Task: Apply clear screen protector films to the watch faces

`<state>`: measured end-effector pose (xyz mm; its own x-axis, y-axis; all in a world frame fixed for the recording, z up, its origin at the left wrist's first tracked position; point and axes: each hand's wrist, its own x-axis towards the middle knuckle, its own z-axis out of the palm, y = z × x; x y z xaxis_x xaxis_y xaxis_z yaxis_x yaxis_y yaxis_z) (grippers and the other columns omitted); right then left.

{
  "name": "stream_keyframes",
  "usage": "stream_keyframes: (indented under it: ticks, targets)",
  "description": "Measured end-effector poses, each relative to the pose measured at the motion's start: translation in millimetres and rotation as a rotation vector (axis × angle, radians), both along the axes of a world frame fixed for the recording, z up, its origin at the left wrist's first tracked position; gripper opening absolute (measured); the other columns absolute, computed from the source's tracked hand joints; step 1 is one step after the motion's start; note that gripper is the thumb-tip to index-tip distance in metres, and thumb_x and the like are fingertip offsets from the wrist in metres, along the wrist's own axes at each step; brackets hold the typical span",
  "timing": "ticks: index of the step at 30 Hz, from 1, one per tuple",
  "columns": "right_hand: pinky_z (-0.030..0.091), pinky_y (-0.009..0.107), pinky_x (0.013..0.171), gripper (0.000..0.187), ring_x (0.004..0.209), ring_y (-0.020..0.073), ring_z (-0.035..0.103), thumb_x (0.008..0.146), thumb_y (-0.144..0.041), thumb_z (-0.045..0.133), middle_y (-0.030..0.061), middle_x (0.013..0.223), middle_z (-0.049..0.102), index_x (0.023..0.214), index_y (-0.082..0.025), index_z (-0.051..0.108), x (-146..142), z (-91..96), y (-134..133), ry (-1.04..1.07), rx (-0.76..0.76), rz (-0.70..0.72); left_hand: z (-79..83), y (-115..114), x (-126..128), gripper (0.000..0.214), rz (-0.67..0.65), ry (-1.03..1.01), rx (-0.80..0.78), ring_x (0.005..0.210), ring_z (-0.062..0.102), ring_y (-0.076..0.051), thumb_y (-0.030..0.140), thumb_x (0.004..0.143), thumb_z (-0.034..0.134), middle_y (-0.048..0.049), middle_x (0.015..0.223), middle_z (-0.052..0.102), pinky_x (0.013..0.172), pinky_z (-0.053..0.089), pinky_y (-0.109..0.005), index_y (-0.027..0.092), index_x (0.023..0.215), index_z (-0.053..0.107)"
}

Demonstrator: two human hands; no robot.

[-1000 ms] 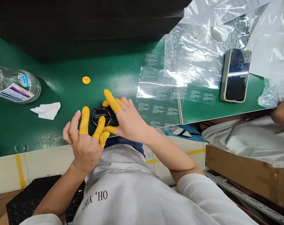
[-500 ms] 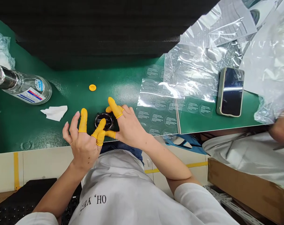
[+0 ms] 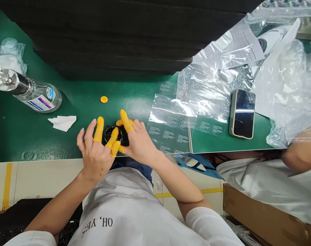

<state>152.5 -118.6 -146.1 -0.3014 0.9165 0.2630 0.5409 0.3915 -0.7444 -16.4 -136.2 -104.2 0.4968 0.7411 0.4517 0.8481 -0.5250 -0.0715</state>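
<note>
A round black watch face [image 3: 108, 132] with small white text on it lies at the table's near edge. My left hand [image 3: 97, 158] wears yellow finger cots; its fingers are spread, and one cotted fingertip lies on the face. Around the right rim, my right hand [image 3: 140, 145] has its cotted thumb and fingers closed on the watch. Part of the watch is hidden behind the fingers. Beyond them sits a loose rolled yellow finger cot [image 3: 104, 99]. Right of my hands is a clear sheet of round printed films [image 3: 168, 136].
A clear pump bottle [image 3: 44, 97] and a white tissue [image 3: 63, 123] are at left. A large black block [image 3: 114, 41] spans the back. Plastic wrap [image 3: 206, 89] and a phone [image 3: 244, 114] lie at right, near another person's arm [image 3: 302, 147].
The view has shifted slightly. My hands keep nearly the same pose around the watch, with the left fingertip still on its face.
</note>
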Motion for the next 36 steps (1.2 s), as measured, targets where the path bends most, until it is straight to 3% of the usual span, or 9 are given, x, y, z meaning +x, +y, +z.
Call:
stream_keyframes:
  ticks: [7,13,17,20,23,27,31,33,36]
  targets:
    - [0.045,0.042,0.082,0.075,0.102,0.0287,0.053,0.087,-0.025,0.059,0.0146,0.126,0.066,0.155,-0.011,0.031,1.2,-1.5,0.2,-0.001,0.014,0.01,3.3,1.3,-0.4,0.021,-0.114,-0.012,-0.028,0.147,0.041,-0.029,0.025,0.095,0.056,-0.0105,0.112,0.073,0.12,0.026,-0.048,0.025,0.09,0.077]
    - [0.046,0.042,0.083,0.08,0.103,0.0291,0.055,0.091,-0.034,0.065,0.0148,0.126,0.067,0.157,-0.008,0.028,0.7,0.2,-0.2,0.01,0.031,0.002,3.0,8.5,-9.3,0.039,0.022,-0.032,-0.087,0.143,0.047,-0.031,0.036,0.094,0.056,-0.0096,0.098,0.073,0.121,0.022,-0.054,0.022,0.059,0.066]
    - [0.047,0.043,0.084,0.094,0.104,0.0296,0.056,0.09,-0.04,0.071,0.0142,0.128,0.066,0.163,-0.017,0.017,0.2,2.9,0.1,-0.013,-0.003,-0.002,3.7,15.4,-15.6,0.039,0.114,-0.075,-0.112,0.143,0.047,-0.033,0.04,0.094,0.056,-0.0108,0.092,0.072,0.122,0.021,-0.057,0.023,0.063,0.069]
    - [0.047,0.044,0.085,0.094,0.104,0.0301,0.056,0.089,-0.044,0.074,0.0147,0.124,0.067,0.162,-0.017,0.022,0.0,2.9,1.0,-0.022,-0.012,-0.003,6.5,20.6,-22.1,0.042,0.148,-0.115,-0.122,0.143,0.047,-0.035,0.042,0.095,0.054,-0.0108,0.078,0.068,0.122,0.022,-0.059,0.023,0.06,0.069]
    - [0.048,0.045,0.086,0.089,0.103,0.0302,0.055,0.088,-0.043,0.074,0.0158,0.123,0.067,0.159,-0.012,0.029,-0.9,1.2,0.6,-0.028,0.021,-0.009,15.5,24.2,-25.2,0.037,0.145,-0.197,-0.157,0.139,0.051,-0.035,0.041,0.096,0.054,-0.0127,0.091,0.072,0.12,0.03,-0.058,0.021,0.074,0.076]
    - [0.047,0.047,0.089,0.091,0.106,0.031,0.054,0.092,-0.045,0.067,0.0175,0.121,0.067,0.16,-0.008,0.022,-4.4,2.5,-5.7,-0.02,0.157,-0.024,33.3,22.5,-15.5,0.044,0.191,-0.547,-0.529,0.121,0.064,-0.028,0.049,0.095,0.057,-0.0135,0.121,0.072,0.108,0.05,-0.047,0.018,0.122,0.072]
    - [0.048,0.048,0.09,0.085,0.109,0.0309,0.054,0.096,-0.045,0.059,0.0161,0.121,0.067,0.161,-0.01,0.018,-6.9,11.5,-15.6,-0.009,0.269,-0.067,43.2,16.6,2.2,0.061,0.178,-0.985,-1.137,0.106,0.071,-0.03,0.059,0.08,0.074,-0.0133,0.106,0.076,0.09,0.062,-0.041,0.017,0.124,0.07]
    - [0.048,0.048,0.09,0.08,0.109,0.0306,0.055,0.097,-0.044,0.058,0.0165,0.122,0.067,0.161,-0.011,0.021,-6.1,16.8,-20.0,-0.012,0.297,-0.09,43.9,13.6,8.3,0.058,0.174,-1.109,-1.236,0.106,0.072,-0.031,0.06,0.08,0.075,-0.0134,0.106,0.076,0.086,0.063,-0.041,0.017,0.12,0.072]
    - [0.048,0.048,0.09,0.074,0.108,0.0305,0.057,0.098,-0.045,0.053,0.0174,0.124,0.066,0.159,-0.013,0.027,-4.2,22.5,-25.5,-0.035,0.319,-0.121,41.9,9.1,11.3,0.055,0.156,-1.208,-1.175,0.105,0.072,-0.03,0.057,0.078,0.079,-0.0125,0.111,0.076,0.086,0.063,-0.04,0.018,0.116,0.073]
